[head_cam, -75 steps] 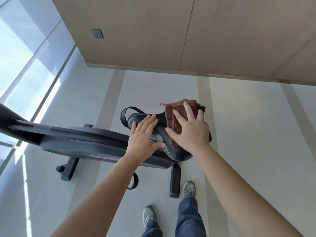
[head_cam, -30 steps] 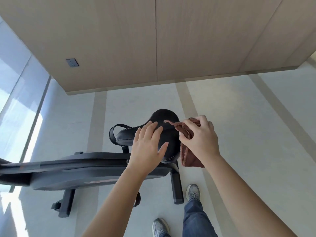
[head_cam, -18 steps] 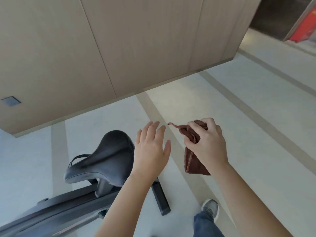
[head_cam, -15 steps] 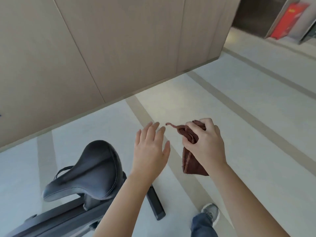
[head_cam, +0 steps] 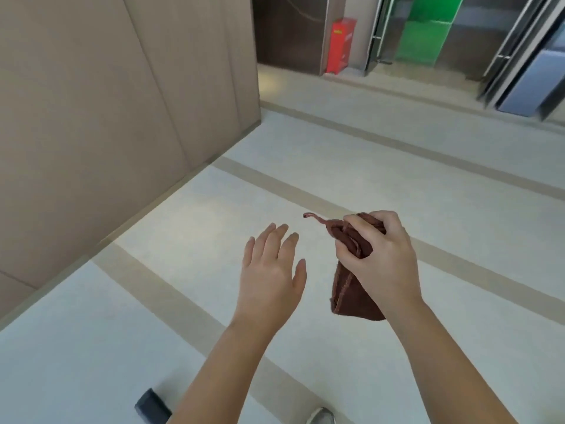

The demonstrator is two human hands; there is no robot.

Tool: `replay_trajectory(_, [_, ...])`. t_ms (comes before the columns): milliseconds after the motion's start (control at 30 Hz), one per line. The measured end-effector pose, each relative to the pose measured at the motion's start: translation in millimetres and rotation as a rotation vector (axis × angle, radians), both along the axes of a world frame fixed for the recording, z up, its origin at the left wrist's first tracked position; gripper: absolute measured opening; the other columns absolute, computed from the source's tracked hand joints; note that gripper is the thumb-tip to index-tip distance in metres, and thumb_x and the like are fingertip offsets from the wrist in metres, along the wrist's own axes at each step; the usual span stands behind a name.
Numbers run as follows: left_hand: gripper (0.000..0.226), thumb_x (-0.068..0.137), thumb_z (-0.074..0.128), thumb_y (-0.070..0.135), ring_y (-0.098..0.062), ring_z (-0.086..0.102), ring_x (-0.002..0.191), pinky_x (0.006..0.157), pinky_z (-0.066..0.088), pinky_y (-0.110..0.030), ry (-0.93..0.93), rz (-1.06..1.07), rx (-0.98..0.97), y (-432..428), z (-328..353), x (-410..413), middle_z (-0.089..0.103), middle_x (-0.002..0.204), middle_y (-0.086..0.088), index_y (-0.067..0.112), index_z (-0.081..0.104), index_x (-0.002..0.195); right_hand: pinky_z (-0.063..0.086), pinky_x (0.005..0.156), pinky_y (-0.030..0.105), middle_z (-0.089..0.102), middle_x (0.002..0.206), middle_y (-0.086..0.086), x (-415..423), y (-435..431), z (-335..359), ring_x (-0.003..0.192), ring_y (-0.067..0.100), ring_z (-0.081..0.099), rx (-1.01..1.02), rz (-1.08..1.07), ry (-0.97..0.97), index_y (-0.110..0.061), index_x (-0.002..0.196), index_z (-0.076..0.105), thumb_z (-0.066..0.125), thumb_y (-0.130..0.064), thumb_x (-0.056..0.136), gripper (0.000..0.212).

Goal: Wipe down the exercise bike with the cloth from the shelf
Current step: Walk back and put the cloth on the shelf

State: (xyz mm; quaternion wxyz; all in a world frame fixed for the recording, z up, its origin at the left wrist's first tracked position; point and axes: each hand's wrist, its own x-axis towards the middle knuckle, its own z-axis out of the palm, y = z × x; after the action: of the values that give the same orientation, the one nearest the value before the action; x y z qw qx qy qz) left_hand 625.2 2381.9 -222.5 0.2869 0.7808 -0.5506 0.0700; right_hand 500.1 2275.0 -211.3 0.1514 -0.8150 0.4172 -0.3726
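Observation:
My right hand (head_cam: 379,258) grips a bunched dark red-brown cloth (head_cam: 351,289), which hangs down below the fist in front of me. My left hand (head_cam: 272,276) is held out beside it, palm down, fingers spread, holding nothing. Of the exercise bike only the black end of a floor foot (head_cam: 151,407) shows at the bottom edge, left of my left forearm. The saddle and frame are out of view.
A beige wood-panelled wall (head_cam: 107,117) runs along the left and ends at a corner. Pale floor with tan stripes (head_cam: 367,166) stretches ahead. Far back stand a red box (head_cam: 341,44), a green panel (head_cam: 425,35) and metal-framed glass doors (head_cam: 519,71). My shoe tip (head_cam: 321,417) shows below.
The view has swung right, away from the bike; saddle and frame have left the picture. My left hand came off the saddle. The right hand lifted the cloth off it and bunched it.

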Motion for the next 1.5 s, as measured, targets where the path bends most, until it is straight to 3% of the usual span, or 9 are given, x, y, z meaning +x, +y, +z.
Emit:
replay_trajectory(167, [0.037, 0.074, 0.072, 0.007, -0.037, 0.052, 0.117, 0.096, 0.037, -0.058, -0.011, -0.124, -0.012, -88, 7, -25, 0.06, 0.119, -0.02, -0.001, 0.062, 0.109, 0.05, 0.079, 0.033, 0.055, 0.105, 0.006, -30, -73, 5, 0.093, 0.028, 0.059, 0.065, -0.082, -0.068, -0.02, 0.104, 0.069, 0.074, -0.021, 0.07, 0.035])
replay_trajectory(400, [0.035, 0.075, 0.071, 0.011, -0.036, 0.052, 0.117, 0.097, 0.036, -0.058, -0.026, -0.244, 0.0, -192, -4, -14, 0.06, 0.119, -0.019, 0.001, 0.064, 0.108, 0.044, 0.082, 0.024, 0.054, 0.107, 0.003, -33, -162, -8, 0.095, 0.02, 0.057, 0.127, -0.211, -0.1, -0.022, 0.107, 0.068, 0.075, -0.02, 0.071, 0.037])
replay_trajectory(633, [0.034, 0.078, 0.059, 0.021, -0.035, 0.053, 0.115, 0.097, 0.035, -0.056, -0.025, -0.291, -0.014, -331, -19, 58, 0.061, 0.119, -0.017, 0.005, 0.065, 0.108, 0.039, 0.083, 0.012, 0.053, 0.106, 0.0, 32, -289, -17, 0.092, 0.006, 0.052, 0.166, -0.232, -0.132, -0.024, 0.107, 0.068, 0.074, -0.022, 0.071, 0.037])
replay_trajectory(733, [0.034, 0.078, 0.059, 0.02, -0.036, 0.052, 0.117, 0.096, 0.037, -0.057, -0.026, -0.322, -0.025, -396, -12, 96, 0.061, 0.119, -0.018, 0.004, 0.064, 0.108, 0.039, 0.083, 0.012, 0.052, 0.107, -0.002, 72, -350, -9, 0.092, 0.005, 0.052, 0.206, -0.256, -0.145, -0.024, 0.109, 0.068, 0.073, -0.023, 0.072, 0.037])
replay_trajectory(933, [0.034, 0.078, 0.057, 0.02, -0.035, 0.053, 0.116, 0.095, 0.038, -0.058, -0.036, -0.397, -0.034, -518, 1, 130, 0.062, 0.118, -0.017, 0.004, 0.065, 0.107, 0.036, 0.08, -0.001, 0.051, 0.104, -0.006, 105, -457, 2, 0.092, 0.0, 0.05, 0.211, -0.318, -0.203, -0.026, 0.108, 0.068, 0.073, -0.022, 0.072, 0.036])
replay_trajectory(1167, [0.033, 0.076, 0.07, 0.014, -0.036, 0.055, 0.113, 0.094, 0.036, -0.06, -0.059, -0.555, 0.001, -656, -3, 106, 0.062, 0.118, -0.016, 0.005, 0.064, 0.107, 0.034, 0.078, -0.003, 0.049, 0.102, -0.009, 71, -573, -5, 0.094, -0.016, 0.047, 0.233, -0.467, -0.292, -0.029, 0.106, 0.067, 0.073, -0.022, 0.072, 0.036])
replay_trajectory(1300, [0.033, 0.079, 0.057, 0.02, -0.034, 0.054, 0.114, 0.095, 0.036, -0.058, -0.057, -0.665, -0.004, -759, 0, 63, 0.062, 0.118, -0.015, 0.006, 0.064, 0.108, 0.035, 0.08, -0.002, 0.051, 0.104, -0.007, 28, -661, -9, 0.093, -0.01, 0.05, 0.191, -0.544, -0.312, -0.028, 0.106, 0.068, 0.073, -0.021, 0.072, 0.036])
replay_trajectory(1500, [0.03, 0.079, 0.066, 0.012, -0.035, 0.052, 0.116, 0.097, 0.034, -0.058, -0.08, -0.774, 0.014, -905, 16, -11, 0.061, 0.12, -0.016, 0.005, 0.064, 0.108, 0.035, 0.08, -0.001, 0.05, 0.104, -0.007, -46, -792, 0, 0.093, -0.002, 0.049, 0.164, -0.638, -0.297, -0.028, 0.106, 0.068, 0.073, -0.022, 0.072, 0.035])
